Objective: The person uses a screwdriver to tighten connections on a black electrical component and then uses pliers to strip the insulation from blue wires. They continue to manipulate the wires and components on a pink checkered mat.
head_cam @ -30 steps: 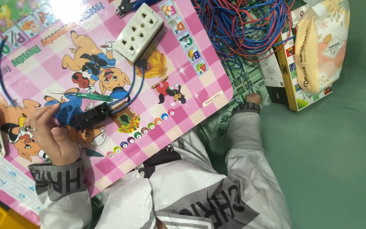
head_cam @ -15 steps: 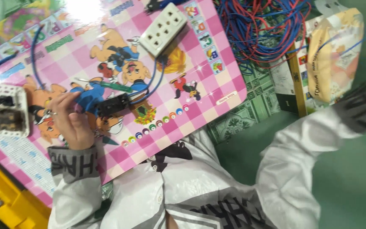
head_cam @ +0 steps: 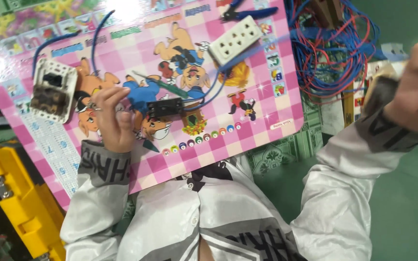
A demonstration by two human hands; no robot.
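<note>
Lifting off the floor to three o'clock, the right hand (head_cam: 414, 82) now hangs blurred, grip unclear, while the left hand (head_cam: 113, 121) stays curled, holding nothing, beside the black switch (head_cam: 165, 107) at centre.

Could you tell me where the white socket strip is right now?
In the head view, the white socket strip lies at the pink mat's upper right, just below the blue-handled pliers.
</note>
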